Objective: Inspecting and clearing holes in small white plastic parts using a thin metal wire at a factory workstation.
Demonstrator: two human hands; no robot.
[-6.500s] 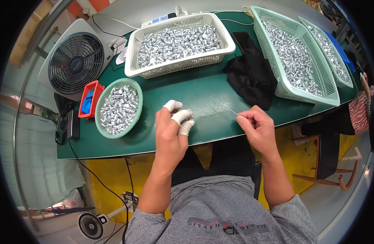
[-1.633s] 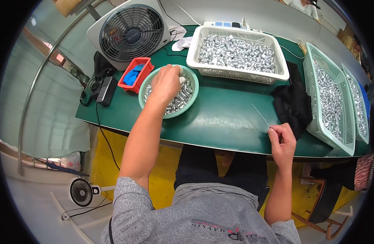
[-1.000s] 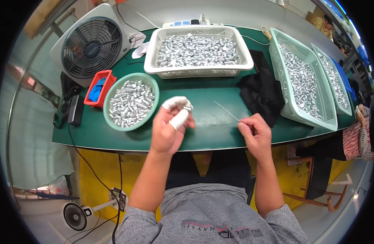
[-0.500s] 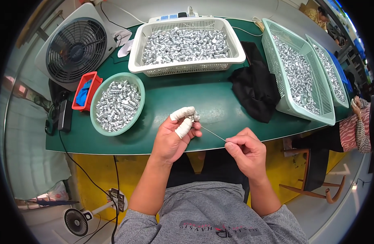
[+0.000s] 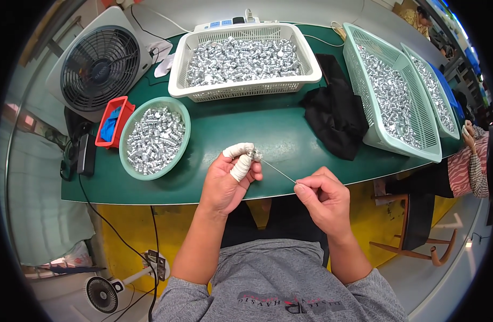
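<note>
My left hand [image 5: 228,177], with white wraps on its thumb and index finger, pinches a small silvery metal part [image 5: 256,155] above the near edge of the green table. My right hand [image 5: 327,201] is closed on the end of a thin metal rod [image 5: 280,172]. The rod runs up and left to the metal part; whether its tip sits inside the part is too small to tell. Left of my hands stands a round green basin [image 5: 188,129] heaped with similar silvery parts.
A white basket [image 5: 246,88] of metal parts stands at the back, with a green basket [image 5: 383,140] of parts at right. Black cloth [image 5: 337,118] lies between them. A box fan [image 5: 100,64] and a red bin [image 5: 129,114] are at left. Another person [image 5: 466,161] sits far right.
My left hand has turned the metal part slightly, its fingers shifting a little. The rod stays in my right hand, pointing at the part. The view has shifted very slightly.
</note>
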